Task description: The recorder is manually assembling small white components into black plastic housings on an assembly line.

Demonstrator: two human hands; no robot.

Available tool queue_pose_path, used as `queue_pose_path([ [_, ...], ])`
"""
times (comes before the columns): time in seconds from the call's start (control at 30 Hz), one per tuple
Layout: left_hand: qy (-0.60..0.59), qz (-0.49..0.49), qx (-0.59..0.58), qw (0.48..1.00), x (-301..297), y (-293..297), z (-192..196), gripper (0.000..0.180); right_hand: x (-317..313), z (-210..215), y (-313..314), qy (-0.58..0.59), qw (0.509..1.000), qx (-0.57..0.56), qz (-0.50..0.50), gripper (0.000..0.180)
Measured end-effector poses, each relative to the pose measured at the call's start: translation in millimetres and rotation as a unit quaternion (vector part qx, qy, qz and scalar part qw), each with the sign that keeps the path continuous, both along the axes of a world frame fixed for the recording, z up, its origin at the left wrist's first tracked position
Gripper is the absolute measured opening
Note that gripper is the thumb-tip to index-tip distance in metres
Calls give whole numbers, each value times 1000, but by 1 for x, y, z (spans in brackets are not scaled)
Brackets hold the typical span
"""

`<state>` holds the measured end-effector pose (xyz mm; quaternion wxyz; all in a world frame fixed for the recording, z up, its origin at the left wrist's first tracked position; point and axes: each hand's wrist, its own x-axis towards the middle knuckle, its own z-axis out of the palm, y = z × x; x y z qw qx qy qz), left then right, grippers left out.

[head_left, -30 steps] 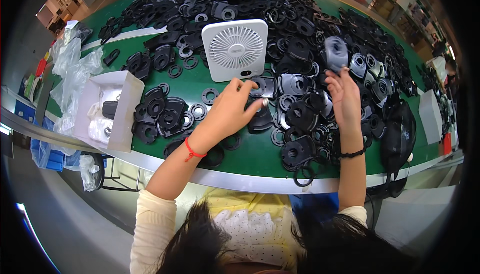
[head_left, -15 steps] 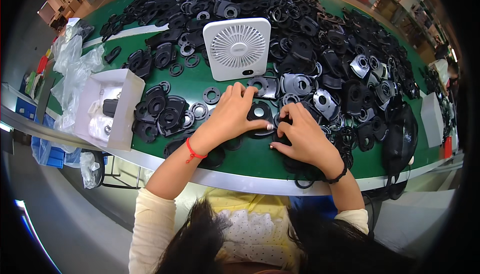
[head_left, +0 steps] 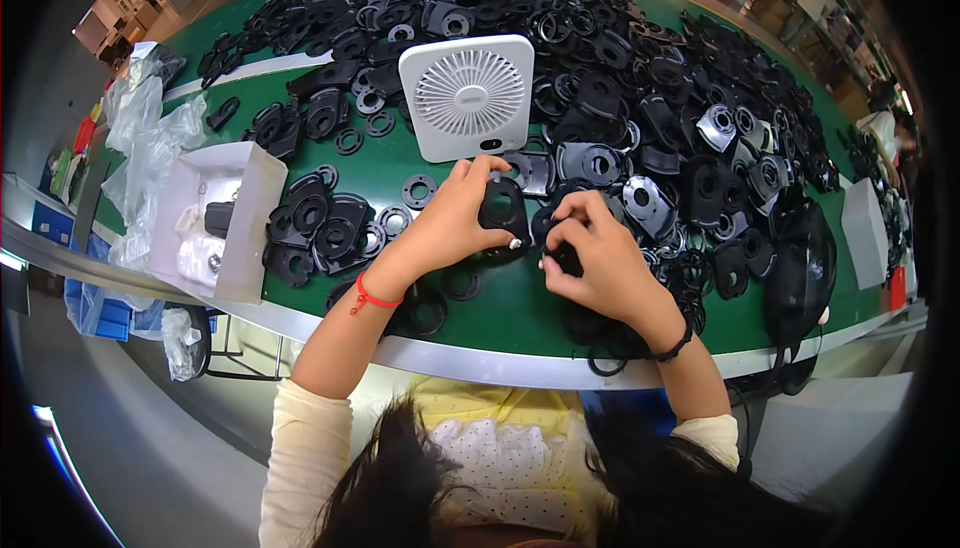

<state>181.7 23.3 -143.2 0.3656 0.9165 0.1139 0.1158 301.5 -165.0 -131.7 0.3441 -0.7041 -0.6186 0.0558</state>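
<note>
A black plastic cover with a round hole (head_left: 503,210) is gripped at its edges between the thumb and fingers of my left hand (head_left: 455,216). My right hand (head_left: 605,263), close beside it, has its fingers curled in toward the thumb. Something dark shows inside that curl, but I cannot make out what it is. Just beyond the cover lies a shiny black part (head_left: 534,170). Flat grey-black rings (head_left: 418,191) lie to the left of my left hand.
A white desk fan (head_left: 470,98) stands beyond my hands. Heaps of black plastic parts (head_left: 600,98) cover the far and right side of the green table (head_left: 480,333). At the left sit a white box (head_left: 262,238) with bagged pieces and some clear plastic bags (head_left: 150,138). A black bag (head_left: 800,268) lies at the right.
The black cover in my left hand has tilted up, and its hole now shows. My right fingers have curled in more tightly. The whole view has shifted slightly.
</note>
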Motion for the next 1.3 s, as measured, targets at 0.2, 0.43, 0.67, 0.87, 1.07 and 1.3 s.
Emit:
queue_pose_path([
  [0.2,49,-115,-287,950,3,-1,-2,71,1,-5,2,35,988,112,-97,18],
  [0.43,53,-93,-330,938,6,-2,0,43,-1,-10,5,-58,997,52,-26,21],
  [0.67,71,-19,-355,932,8,-1,3,35,0,-10,5,35,997,64,-26,40],
  [0.87,22,-63,-393,917,7,-3,-5,28,8,-14,5,-17,997,62,-49,23],
  [1.07,48,-35,-334,941,8,-3,-1,20,4,-17,7,38,996,65,-51,13],
  [1.3,5,-106,-274,956,8,-14,-9,18,5,-20,7,4,996,74,-49,12],
])
